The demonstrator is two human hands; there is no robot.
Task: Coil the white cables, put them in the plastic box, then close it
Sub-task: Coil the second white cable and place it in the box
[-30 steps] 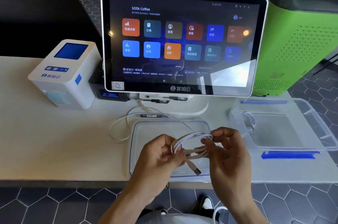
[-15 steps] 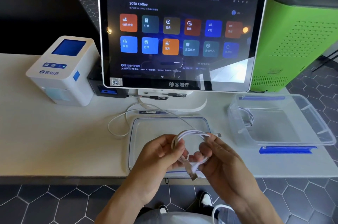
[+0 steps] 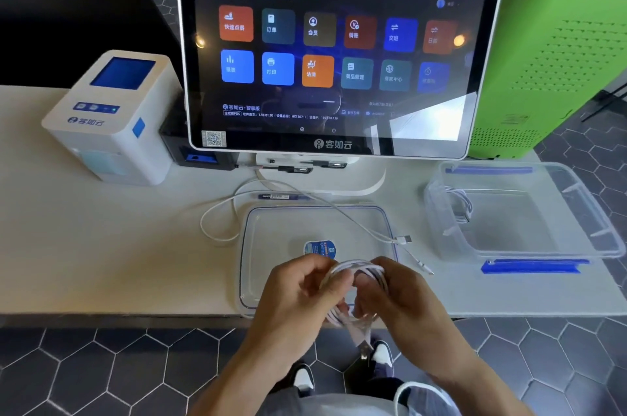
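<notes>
At the near table edge, over the clear plastic lid point(image 3: 271, 246), the left hand point(image 3: 291, 307) and right hand point(image 3: 403, 300) both close their fingers on a coiled white cable point(image 3: 359, 271). Its loops pass between the two grips; one plug hangs below. Right of them stands the open transparent plastic box point(image 3: 583, 212), holding another white coil point(image 3: 461, 208).

Plastic box point(image 3: 590, 212) open-topped — loose cable point(image 3: 342, 215) crosses lid point(image 3: 271, 229).

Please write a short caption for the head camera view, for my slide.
Both hands, left hand and right hand, coil a white cable above the box lid; open plastic box waits nearby.
</notes>
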